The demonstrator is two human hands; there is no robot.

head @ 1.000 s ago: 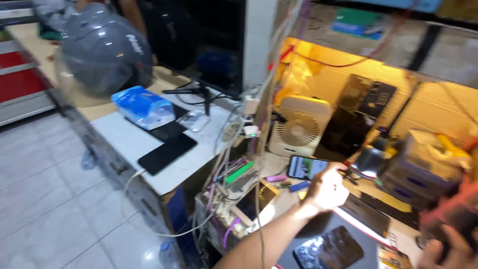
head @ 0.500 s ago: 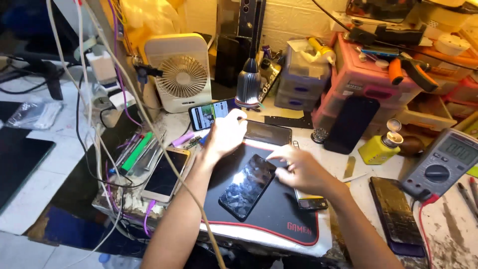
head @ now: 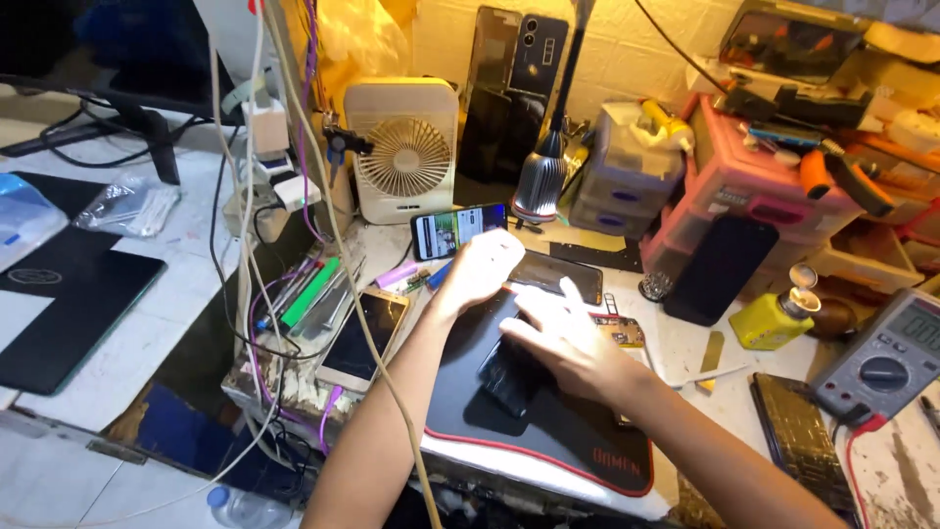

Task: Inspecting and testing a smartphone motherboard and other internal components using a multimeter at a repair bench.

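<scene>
Phone [head: 511,375] on mat [head: 548,431], fan [head: 403,147] behind

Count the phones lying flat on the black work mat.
2. One dark phone lies mid-mat, partly under the right hand. Another phone lies at the mat's far edge, beside the left hand. The hands may hide more.

A lit phone screen [head: 458,229] stands propped before the white fan [head: 401,149], showing bright colours. A multimeter's pale grey display [head: 921,324] sits far right (beside a yellow bottle [head: 774,319]).
</scene>
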